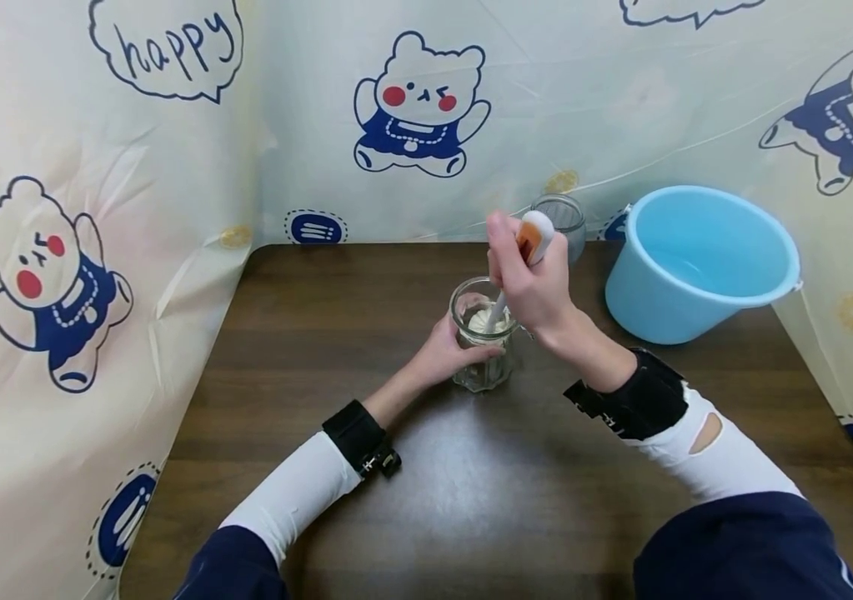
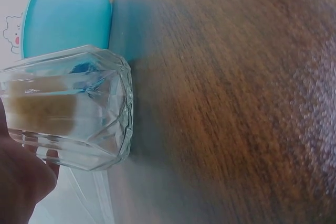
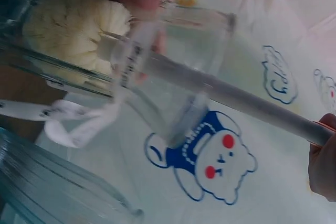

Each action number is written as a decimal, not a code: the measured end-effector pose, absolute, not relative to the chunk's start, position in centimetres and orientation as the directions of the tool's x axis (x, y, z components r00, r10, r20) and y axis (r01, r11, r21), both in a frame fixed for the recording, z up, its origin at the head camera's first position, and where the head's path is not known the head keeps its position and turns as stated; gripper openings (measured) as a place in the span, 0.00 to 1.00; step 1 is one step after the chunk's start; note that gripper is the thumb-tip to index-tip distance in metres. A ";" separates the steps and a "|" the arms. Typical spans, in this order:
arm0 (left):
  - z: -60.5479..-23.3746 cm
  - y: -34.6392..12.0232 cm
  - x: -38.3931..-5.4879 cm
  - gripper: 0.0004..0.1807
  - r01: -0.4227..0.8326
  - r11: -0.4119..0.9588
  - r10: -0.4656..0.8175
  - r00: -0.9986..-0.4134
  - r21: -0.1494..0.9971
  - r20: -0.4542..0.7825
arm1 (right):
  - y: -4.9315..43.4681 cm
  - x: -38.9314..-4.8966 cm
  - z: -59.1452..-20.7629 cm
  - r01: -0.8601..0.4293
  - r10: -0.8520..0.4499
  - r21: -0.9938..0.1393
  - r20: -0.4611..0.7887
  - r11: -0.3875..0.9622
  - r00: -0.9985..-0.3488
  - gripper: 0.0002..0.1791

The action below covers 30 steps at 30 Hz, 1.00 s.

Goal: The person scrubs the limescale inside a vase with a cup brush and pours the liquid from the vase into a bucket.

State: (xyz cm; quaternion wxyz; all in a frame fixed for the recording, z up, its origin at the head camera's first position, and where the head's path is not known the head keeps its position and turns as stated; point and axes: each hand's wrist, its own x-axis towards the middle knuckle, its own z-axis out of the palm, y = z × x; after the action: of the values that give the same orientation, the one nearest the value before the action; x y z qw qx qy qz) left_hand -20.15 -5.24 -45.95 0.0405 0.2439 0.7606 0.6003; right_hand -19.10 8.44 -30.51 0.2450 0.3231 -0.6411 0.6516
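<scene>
My left hand (image 1: 447, 354) grips a clear glass jar (image 1: 484, 377) from its left side, thumb across the front. In my right hand (image 1: 539, 287) is the handle of a bottle brush (image 1: 496, 315), its white and orange end sticking out above the fist. The brush slants down through the jar's mouth. Its cream, fluffy head (image 3: 73, 30) is inside the glass, in the upper part of the jar. The left wrist view shows the jar's faceted base (image 2: 113, 108) and the blurred head (image 2: 44, 111) through the wall. A printed white ribbon (image 3: 79, 124) hangs by the jar's rim.
Behind my right hand stands a second glass jar (image 1: 569, 221), partly hidden. A light blue bucket (image 1: 666, 292) is at the back right of the brown wooden table (image 1: 306, 350). Patterned cloth (image 1: 321, 108) encloses the table's back and sides.
</scene>
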 end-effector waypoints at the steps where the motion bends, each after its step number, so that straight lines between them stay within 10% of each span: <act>1: -46.4 -5.2 -20.4 0.40 0.318 0.163 0.419 -0.879 0.934 0.226 | 8.4 -19.2 -30.8 -0.730 -0.096 -0.681 0.731 -0.046 -0.676 0.28; 11: -47.4 -5.5 -20.9 0.41 0.333 0.157 0.422 -0.874 0.930 0.242 | 9.1 -20.4 -30.8 -0.647 -0.086 -0.709 0.690 -0.280 -0.719 0.25; 30: -47.7 -5.5 -21.0 0.40 0.318 0.191 0.419 -0.882 0.929 0.216 | 10.0 -19.9 -30.6 -0.661 -0.378 -0.742 0.584 0.112 -0.719 0.10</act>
State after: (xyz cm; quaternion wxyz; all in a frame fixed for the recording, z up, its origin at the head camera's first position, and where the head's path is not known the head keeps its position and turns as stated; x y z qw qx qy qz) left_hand -21.03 -5.49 -47.71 0.0427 0.2389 0.7706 0.5893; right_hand -19.92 9.95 -30.60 0.1254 0.3534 -0.7351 0.5648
